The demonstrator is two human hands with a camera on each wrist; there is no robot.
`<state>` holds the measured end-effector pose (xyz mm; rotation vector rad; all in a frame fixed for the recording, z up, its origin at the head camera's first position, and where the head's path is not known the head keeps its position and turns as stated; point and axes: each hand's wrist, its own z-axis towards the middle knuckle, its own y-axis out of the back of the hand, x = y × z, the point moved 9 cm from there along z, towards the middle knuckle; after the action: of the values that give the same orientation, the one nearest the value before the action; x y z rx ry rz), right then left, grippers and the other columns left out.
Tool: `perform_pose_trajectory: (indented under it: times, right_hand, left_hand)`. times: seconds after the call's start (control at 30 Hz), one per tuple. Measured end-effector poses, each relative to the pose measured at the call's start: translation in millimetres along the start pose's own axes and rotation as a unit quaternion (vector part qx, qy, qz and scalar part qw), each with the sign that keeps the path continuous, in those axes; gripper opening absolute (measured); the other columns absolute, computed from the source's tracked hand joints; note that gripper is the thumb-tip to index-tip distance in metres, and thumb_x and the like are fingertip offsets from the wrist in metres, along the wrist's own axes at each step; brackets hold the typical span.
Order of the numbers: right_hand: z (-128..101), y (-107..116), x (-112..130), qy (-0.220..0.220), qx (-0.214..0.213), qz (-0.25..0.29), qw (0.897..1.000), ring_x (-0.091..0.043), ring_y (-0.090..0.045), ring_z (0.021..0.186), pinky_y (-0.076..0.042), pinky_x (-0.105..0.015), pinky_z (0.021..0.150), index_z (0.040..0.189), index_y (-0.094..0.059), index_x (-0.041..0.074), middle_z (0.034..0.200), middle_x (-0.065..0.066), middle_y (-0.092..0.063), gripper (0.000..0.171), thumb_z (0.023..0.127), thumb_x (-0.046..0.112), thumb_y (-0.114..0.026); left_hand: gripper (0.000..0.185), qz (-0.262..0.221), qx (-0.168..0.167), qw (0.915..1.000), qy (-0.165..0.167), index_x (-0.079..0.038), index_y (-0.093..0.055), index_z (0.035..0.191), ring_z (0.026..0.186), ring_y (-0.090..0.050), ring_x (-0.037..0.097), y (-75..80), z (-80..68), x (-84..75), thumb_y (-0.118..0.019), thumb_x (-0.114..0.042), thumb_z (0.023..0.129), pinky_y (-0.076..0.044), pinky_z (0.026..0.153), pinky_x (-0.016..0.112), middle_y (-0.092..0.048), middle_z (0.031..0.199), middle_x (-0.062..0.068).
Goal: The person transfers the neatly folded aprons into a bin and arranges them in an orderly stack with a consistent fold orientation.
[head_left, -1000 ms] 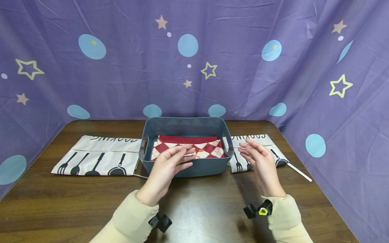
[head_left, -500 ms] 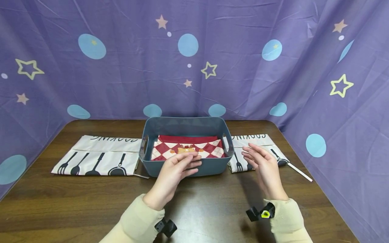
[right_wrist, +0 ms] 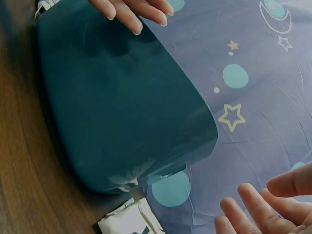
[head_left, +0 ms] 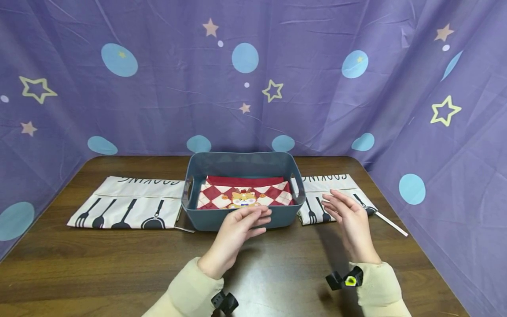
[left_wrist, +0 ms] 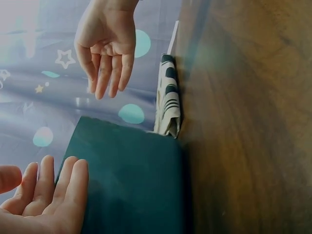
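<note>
A dark teal plastic bin (head_left: 206, 222) stands mid-table and holds a folded red-and-cream checked cloth (head_left: 244, 195) with a small bear print. My left hand (head_left: 241, 224) hovers empty just in front of the bin's near wall (left_wrist: 131, 175), fingers relaxed. To the right of the bin, my right hand (head_left: 348, 215) hangs empty over a folded cream cloth with black utensil prints (head_left: 317, 213), fingers straight. In the right wrist view the bin (right_wrist: 117, 107) fills the frame, with the left hand's fingertips (right_wrist: 134, 12) at the top.
A second cream utensil-print cloth (head_left: 126, 202) lies flat left of the bin. A white strap (head_left: 390, 223) trails from the right cloth. Purple star-patterned curtain (head_left: 253, 79) closes in the brown wooden table (head_left: 99, 259) behind and at both sides.
Both hands have drawn back toward me. The left hand left the bin's inside and now sits before its front wall, uncovering the bear print on the checked cloth.
</note>
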<state>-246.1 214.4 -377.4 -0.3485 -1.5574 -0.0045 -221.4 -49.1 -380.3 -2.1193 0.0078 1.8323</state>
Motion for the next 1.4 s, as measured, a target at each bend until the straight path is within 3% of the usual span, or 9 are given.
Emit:
perform_pose_trajectory:
  times: [0.77, 1.1, 1.4]
  right_hand:
    - [1.5, 26.6, -11.4, 0.001, -0.020, 0.014, 1.000, -0.009, -0.073, 0.085, -0.058, -0.022, 0.083, 0.098, -0.070, 0.022, 0.093, 0.006, -0.077, 0.020, 0.101, 0.008, -0.055]
    - [5.3, 37.3, -16.9, -0.011, -0.022, 0.036, 0.999, -0.009, -0.073, 0.084, -0.058, -0.022, 0.082, 0.096, -0.071, 0.021, 0.091, 0.005, -0.077, 0.022, 0.101, 0.007, -0.055]
    - [12.9, 50.5, -21.1, -0.020, -0.053, 0.036, 0.998, -0.008, -0.073, 0.081, -0.058, -0.021, 0.080, 0.095, -0.070, 0.021, 0.087, 0.006, -0.077, 0.023, 0.100, 0.005, -0.054]
  left_hand:
    - [0.037, -0.001, 0.003, 0.9999, 0.009, 0.008, -0.058, 0.131, 0.115, -0.067, 0.025, -18.1, 1.9, 27.8, -0.052, -0.016, 0.103, -0.057, 0.094, 0.037, -0.061, 0.132, 0.025]
    - [0.037, 0.005, -0.003, 0.9998, 0.021, 0.007, -0.058, 0.131, 0.117, -0.065, 0.029, -23.5, 1.8, 34.4, -0.053, -0.017, 0.103, -0.057, 0.093, 0.036, -0.062, 0.132, 0.025]
    - [0.037, 0.019, -0.010, 0.9995, 0.025, 0.007, -0.058, 0.131, 0.119, -0.062, 0.031, -28.0, 3.5, 41.2, -0.053, -0.017, 0.102, -0.057, 0.093, 0.037, -0.062, 0.131, 0.023]
